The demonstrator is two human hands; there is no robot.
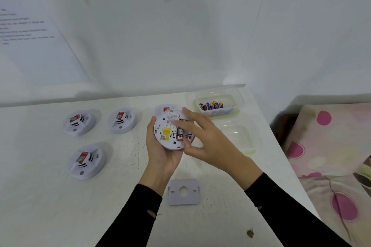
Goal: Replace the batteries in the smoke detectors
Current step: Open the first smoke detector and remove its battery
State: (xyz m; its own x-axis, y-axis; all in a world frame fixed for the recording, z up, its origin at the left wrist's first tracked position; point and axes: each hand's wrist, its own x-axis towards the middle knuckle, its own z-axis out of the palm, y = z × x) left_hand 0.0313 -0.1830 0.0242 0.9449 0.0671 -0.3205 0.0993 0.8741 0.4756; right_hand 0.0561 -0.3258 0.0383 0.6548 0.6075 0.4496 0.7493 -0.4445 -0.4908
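My left hand (160,152) cradles a round white smoke detector (166,132) turned back side up above the table, its fingers curled round the rim. A black and copper battery (180,134) lies in the detector's open compartment beside a yellow label. My right hand (206,140) hovers over the detector with its fingers spread; the thumb and a finger touch the battery area, and I cannot tell whether they pinch it. A grey mounting plate (184,192) lies flat on the table below my hands.
Three smoke detectors (79,122) (122,120) (86,161) sit face up on the left, and a fourth (165,108) peeks out behind my hands. A clear tub of batteries (218,105) stands at the back right, its lid (239,138) beside it. A bed with a spotted cover (331,156) borders the table's right edge.
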